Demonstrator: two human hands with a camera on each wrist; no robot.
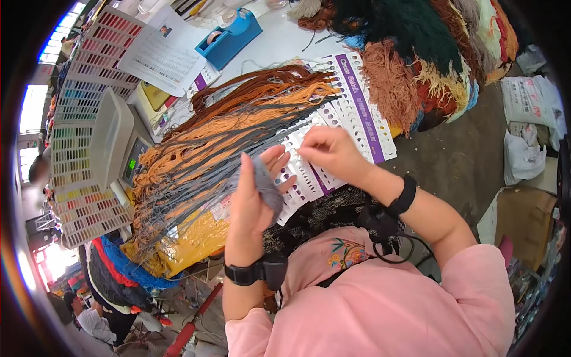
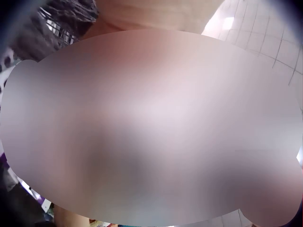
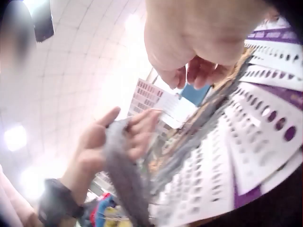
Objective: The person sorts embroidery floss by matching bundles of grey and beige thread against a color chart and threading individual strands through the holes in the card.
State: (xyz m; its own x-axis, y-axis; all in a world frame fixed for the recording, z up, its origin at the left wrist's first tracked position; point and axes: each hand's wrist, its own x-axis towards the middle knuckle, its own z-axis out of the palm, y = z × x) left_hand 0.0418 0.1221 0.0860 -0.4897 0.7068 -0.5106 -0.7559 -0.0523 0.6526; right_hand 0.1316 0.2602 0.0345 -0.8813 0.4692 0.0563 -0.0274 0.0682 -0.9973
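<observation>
A bundle of grey yarn (image 1: pixel 269 189) lies across the palm of my left hand (image 1: pixel 250 199), between the thumb and the loosely extended fingers. In the right wrist view the same yarn hangs down past that palm. My right hand (image 1: pixel 333 153) is raised just to the right, thumb and forefinger brought together and the other fingers curled. I cannot tell whether a thin strand sits in that pinch. Under both hands spread long rows of orange yarn (image 1: pixel 178 143) and grey strands, laid over white punched cards (image 1: pixel 306 169). A blur covers most of the left wrist view.
Brown yarn (image 1: pixel 238 89) lies behind the orange. Further back stand a blue tape dispenser (image 1: pixel 229 41) and a printed sheet (image 1: pixel 160 56). A scale tray (image 1: pixel 110 140) and a colour chart (image 1: pixel 71 128) are at left. Thick yarn bundles (image 1: pixel 404 41) pile up at the far right.
</observation>
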